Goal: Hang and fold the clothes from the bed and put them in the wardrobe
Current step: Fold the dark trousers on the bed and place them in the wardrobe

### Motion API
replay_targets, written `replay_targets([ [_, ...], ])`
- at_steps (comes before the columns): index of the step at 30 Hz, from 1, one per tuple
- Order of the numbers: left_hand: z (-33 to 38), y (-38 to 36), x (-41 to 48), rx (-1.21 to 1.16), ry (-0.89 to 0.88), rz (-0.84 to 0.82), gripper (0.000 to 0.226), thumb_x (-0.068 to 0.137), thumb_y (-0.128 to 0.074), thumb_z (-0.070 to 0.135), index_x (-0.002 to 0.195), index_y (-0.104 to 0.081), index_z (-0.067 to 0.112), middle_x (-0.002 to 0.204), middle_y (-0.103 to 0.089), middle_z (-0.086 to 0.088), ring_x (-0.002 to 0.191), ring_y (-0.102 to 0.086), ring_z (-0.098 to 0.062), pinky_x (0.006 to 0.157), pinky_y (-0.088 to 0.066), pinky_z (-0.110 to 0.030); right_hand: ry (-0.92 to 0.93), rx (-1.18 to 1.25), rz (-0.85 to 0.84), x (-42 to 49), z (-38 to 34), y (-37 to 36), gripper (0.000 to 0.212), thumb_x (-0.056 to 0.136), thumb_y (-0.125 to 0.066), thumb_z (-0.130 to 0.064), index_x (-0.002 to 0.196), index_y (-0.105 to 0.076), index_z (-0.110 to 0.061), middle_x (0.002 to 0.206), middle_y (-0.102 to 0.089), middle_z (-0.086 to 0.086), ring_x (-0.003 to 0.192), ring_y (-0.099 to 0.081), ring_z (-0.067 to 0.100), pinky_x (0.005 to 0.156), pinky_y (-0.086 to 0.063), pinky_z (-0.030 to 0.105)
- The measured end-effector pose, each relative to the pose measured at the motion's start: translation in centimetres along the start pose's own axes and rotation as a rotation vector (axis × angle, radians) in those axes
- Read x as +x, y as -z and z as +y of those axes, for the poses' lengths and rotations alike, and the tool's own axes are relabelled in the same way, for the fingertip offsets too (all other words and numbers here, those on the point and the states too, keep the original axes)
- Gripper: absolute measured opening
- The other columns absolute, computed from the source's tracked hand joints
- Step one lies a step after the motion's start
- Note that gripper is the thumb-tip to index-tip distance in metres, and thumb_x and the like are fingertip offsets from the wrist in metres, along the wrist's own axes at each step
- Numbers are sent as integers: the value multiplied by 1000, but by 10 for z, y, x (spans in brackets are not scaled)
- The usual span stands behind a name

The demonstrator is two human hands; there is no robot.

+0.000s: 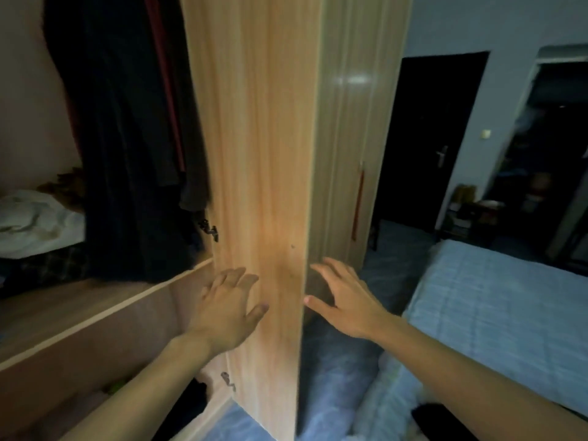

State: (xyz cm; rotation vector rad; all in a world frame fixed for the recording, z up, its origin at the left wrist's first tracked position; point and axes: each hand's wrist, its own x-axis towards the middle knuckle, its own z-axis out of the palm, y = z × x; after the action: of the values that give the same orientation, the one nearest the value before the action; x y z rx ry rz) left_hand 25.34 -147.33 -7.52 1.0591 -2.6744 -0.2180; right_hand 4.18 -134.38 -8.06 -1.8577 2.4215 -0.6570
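Note:
A light wooden wardrobe door (pixel 264 160) stands open, edge-on to me, in the middle of the view. My left hand (pixel 227 308) lies flat with straight fingers against its inner face. My right hand (pixel 345 297) reaches with spread fingers at the door's outer edge, holding nothing. Inside the wardrobe, dark clothes (pixel 127 138) hang from above, one with a red stripe. White folded cloth (pixel 35 222) and a checked garment (pixel 54 265) lie on the shelf (pixel 105 308) at left. The bed (pixel 496 307) with a light blue cover is on the right.
A second wardrobe door (pixel 353 154) with a red handle stands behind the open one. A dark doorway (pixel 426 138) and a door with a metal handle are at the back. A dark item (pixel 436 416) lies at the bed's near edge. Blue floor runs between wardrobe and bed.

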Motion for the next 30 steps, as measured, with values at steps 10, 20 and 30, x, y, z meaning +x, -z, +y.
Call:
replay_targets([
  [10, 198, -68, 9, 17, -347, -110, 73, 91, -42, 61, 154, -22, 29, 154, -34, 0, 141, -31, -25, 111, -31, -39, -320, 35, 147, -159, 151, 69, 82, 84, -39, -75, 150, -29, -28, 159, -21, 5, 146, -18, 25, 115, -26, 44],
  [20, 385, -175, -35, 3, -536, -340, 89, 78, -22, 75, 153, -27, 27, 156, -31, 3, 143, -29, -21, 114, -30, -42, -652, 86, 148, -350, 300, 96, 68, 94, -47, -59, 151, -28, -26, 160, -21, 7, 149, -15, 24, 117, -25, 49],
  [30, 458, -226, -18, 13, -658, -401, 96, 69, -12, 72, 147, -40, 22, 149, -42, -1, 138, -37, -23, 111, -32, -39, -855, 79, 206, -429, 369, 98, 66, 93, -49, -56, 149, -34, -24, 155, -31, 3, 142, -30, 24, 114, -32, 45],
])
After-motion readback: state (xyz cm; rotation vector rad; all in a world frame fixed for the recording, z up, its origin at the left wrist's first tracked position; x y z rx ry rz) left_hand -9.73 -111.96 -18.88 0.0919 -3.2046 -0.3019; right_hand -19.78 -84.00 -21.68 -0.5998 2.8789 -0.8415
